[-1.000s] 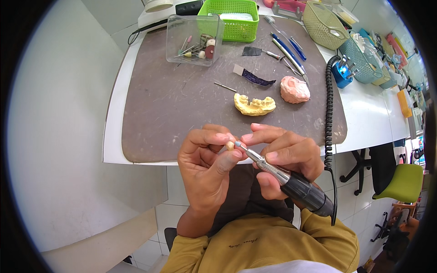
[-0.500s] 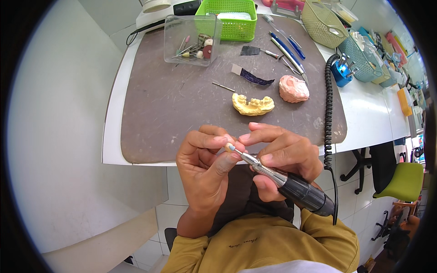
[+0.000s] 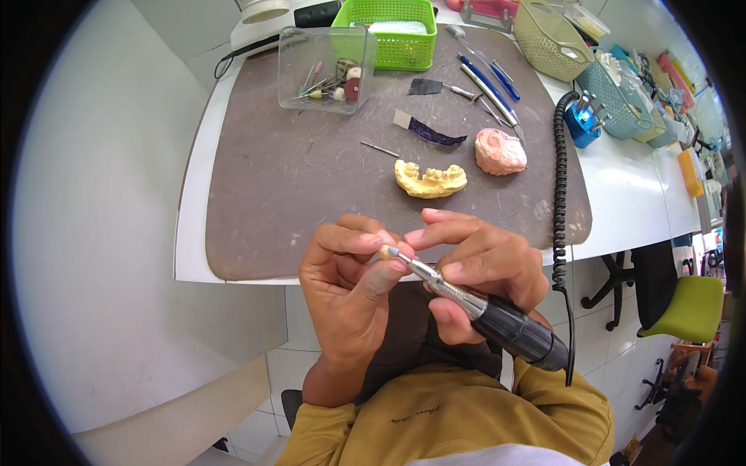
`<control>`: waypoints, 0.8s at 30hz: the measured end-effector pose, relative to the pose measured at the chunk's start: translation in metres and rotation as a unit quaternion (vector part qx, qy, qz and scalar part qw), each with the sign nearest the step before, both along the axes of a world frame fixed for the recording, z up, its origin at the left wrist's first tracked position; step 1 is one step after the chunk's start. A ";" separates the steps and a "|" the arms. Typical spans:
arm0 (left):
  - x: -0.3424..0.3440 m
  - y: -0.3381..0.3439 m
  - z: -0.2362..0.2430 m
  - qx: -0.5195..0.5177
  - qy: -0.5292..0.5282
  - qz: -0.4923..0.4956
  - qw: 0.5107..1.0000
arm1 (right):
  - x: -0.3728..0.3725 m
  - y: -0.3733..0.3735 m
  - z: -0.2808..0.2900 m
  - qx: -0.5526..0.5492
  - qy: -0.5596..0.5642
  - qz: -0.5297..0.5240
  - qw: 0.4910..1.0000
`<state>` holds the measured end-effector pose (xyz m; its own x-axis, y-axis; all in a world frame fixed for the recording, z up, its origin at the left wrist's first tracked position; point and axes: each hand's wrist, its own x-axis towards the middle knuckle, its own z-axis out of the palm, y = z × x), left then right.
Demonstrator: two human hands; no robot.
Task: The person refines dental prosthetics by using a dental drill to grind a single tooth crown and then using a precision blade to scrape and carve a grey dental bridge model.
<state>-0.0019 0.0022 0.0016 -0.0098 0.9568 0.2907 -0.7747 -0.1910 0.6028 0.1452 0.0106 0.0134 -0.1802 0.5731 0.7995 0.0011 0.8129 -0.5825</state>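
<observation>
My left hand (image 3: 346,303) pinches a small cream tooth-shaped piece (image 3: 384,253) between thumb and fingertips near the front edge of the brown mat (image 3: 264,210). Wrapped round a black and silver rotary handpiece (image 3: 505,330), my right hand (image 3: 493,264) has the pale blue-grey tip (image 3: 394,252) against that piece. Beyond my hands lie a yellow dental cast (image 3: 430,182), a pink plaster block (image 3: 499,152), a thin metal rod (image 3: 379,148) and a dark strip (image 3: 435,133).
A clear box of burs (image 3: 295,54) and a green basket (image 3: 413,54) sit at the back. Pens (image 3: 489,78), a blue bur stand (image 3: 581,128), more baskets (image 3: 556,50) and a coiled cord (image 3: 561,186) line the right. A green chair (image 3: 680,307) stands right of the bench.
The handpiece tip has come onto the small piece, where it was just beside it a second ago. Both hands have shifted slightly leftward.
</observation>
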 end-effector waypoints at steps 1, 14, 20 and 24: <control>0.000 0.000 0.001 0.001 0.000 0.001 1.000 | -0.001 0.000 0.000 -0.002 0.000 -0.007 1.000; 0.001 -0.001 0.001 -0.013 -0.001 0.010 1.000 | 0.001 -0.003 0.000 -0.025 0.008 -0.010 1.000; 0.001 -0.001 0.000 -0.003 0.002 0.015 1.000 | -0.001 -0.002 -0.001 -0.023 0.021 0.005 0.999; 0.000 0.000 -0.002 0.000 0.007 0.008 1.000 | 0.000 0.000 -0.003 -0.012 0.022 0.008 1.000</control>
